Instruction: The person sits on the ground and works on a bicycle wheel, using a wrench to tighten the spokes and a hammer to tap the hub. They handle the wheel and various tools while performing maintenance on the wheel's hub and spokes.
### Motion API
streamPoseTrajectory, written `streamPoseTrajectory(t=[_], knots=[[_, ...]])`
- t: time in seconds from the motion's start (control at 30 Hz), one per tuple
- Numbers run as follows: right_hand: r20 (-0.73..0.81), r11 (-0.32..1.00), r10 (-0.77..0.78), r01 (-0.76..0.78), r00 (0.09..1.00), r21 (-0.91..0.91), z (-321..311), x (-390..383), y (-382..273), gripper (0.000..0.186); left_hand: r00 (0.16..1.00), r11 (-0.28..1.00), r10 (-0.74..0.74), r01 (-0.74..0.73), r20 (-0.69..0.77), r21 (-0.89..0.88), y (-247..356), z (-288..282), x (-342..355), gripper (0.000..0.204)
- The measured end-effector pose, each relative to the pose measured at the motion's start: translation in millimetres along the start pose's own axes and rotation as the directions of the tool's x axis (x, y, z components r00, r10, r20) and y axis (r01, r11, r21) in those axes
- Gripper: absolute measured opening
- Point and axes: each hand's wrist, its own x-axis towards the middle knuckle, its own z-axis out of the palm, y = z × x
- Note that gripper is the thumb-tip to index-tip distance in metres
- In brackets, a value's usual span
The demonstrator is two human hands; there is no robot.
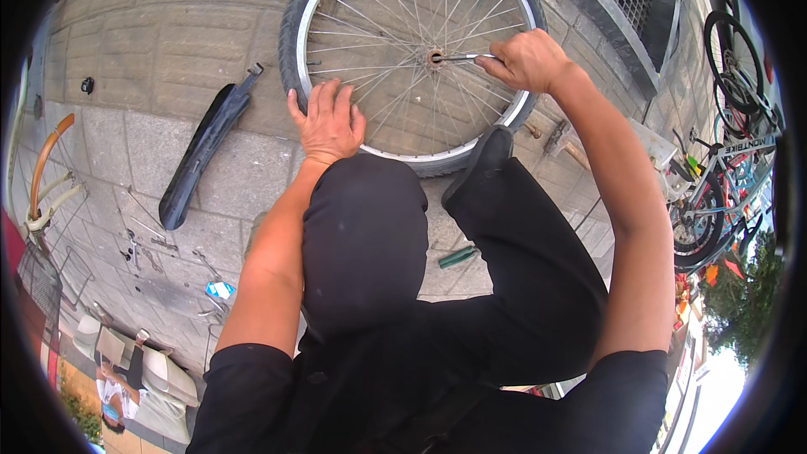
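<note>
A bicycle wheel (382, 145) with a black tyre, silver rim and thin spokes lies on its side on the paving in front of me. My left hand (330, 124) rests on its near left edge, fingers spread over the rim and tyre. In my right hand (530, 63), closed in a fist, is a slim metal rod-like tool (464, 57); its handle is hidden in the fingers. The tool points left, and its tip reaches the opening of the wheel hub (435, 59). My shoe (487, 155) is at the wheel's near right edge.
A black mudguard (202, 155) lies left of the wheel. Wrenches (206, 265) and small tools are scattered at lower left. Right of the wheel lies a hammer (565, 141); a green-handled tool (458, 257) sits between my legs. Parked bicycles (727, 151) stand at right; a person (118, 387) sits far left.
</note>
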Motion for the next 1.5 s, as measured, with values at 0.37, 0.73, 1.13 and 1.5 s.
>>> streamPoseTrajectory(t=[0.37, 0.73, 1.13, 1.5], knots=[[-0.05, 0.991, -0.136, 0.137, 0.989, 0.003, 16, 32, 52, 0.054, 0.997, 0.995, -0.034, 0.026, 0.076, 0.092, 11, 9, 35, 0.043], [-0.116, 0.979, 0.036, -0.012, 0.993, 0.203, 47, -20, 63, 0.051, 0.995, 0.996, -0.016, 0.008, 0.095, 0.09, 40, 19, 47, 0.042], [0.06, 0.635, 0.505, -0.417, 0.861, 0.651, 89, -216, -6, 0.057, 0.997, 0.994, 0.005, -0.014, 0.079, 0.11, 80, -2, 10, 0.046], [0.075, 0.223, 0.717, -0.33, 0.693, 0.917, 144, -307, -81, 0.063, 0.473, 0.913, 0.196, 0.232, 0.859, -0.336, 134, -124, -50, 0.067]])
